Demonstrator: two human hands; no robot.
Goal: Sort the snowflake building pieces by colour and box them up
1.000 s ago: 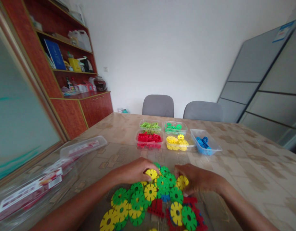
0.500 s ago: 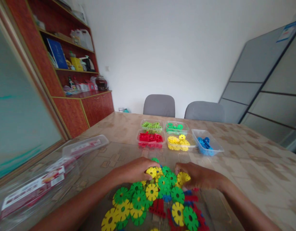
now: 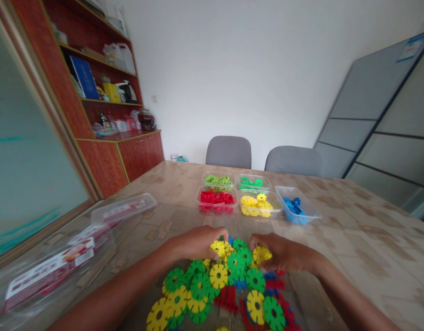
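Yellow disc (image 3: pixel 222 329) cut off at bottom edge; grey chairs (image 3: pixel 228 151) partly hidden behind worktop (image 3: pixel 356 230); print on label (image 3: pixel 49 270) blurred.

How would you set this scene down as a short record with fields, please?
Left hand: at the far side of the pile, by one yellow disc; grip unclear
Right hand: holding another yellow disc
Pile make-up: green and yellow notched discs, plus some red pieces and blue pieces
Tubs: five, with light-green, green, red, yellow and blue contents separately
Table's left side: clear packaging with printed labels
Beyond table: two grey chairs
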